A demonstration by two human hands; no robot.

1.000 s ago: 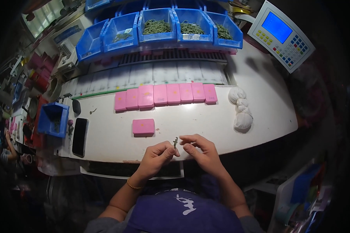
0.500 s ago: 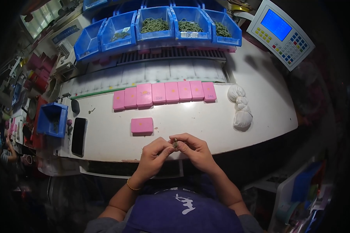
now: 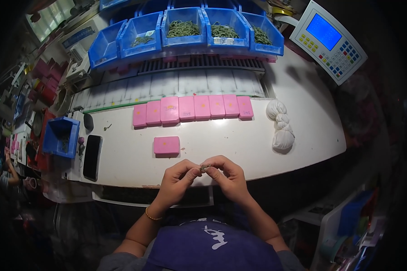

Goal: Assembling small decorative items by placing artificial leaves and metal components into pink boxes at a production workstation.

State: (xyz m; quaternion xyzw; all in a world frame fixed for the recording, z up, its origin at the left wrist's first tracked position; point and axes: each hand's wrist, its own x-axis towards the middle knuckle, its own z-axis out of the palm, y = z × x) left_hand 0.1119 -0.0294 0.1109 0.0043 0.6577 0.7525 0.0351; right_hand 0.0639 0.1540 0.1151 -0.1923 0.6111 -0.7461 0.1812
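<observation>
A small grey-green piece (image 3: 205, 168), perhaps a ring, is pinched between my two hands at the table's front edge. My left hand (image 3: 177, 179) grips it from the left with thumb and bent fingers. My right hand (image 3: 229, 179) closes on it from the right; its fingers curl over the top. The piece is mostly hidden by the fingertips, so its exact shape cannot be told. Just beyond my left hand, a single pink block (image 3: 166, 145) lies flat on the white table (image 3: 230, 149).
Several pink blocks (image 3: 185, 109) stand in a row farther back. A knotted white cloth bundle (image 3: 281, 126) lies to the right. Phone (image 3: 92, 158) and blue bin (image 3: 61, 137) are at left. Blue bins (image 3: 182, 40) with green ring-like pieces line the back, beside a keypad display (image 3: 328, 40).
The grey-green piece has turned slightly between my fingertips. Both hands remain in nearly the same place, and the whole view has shifted a little.
</observation>
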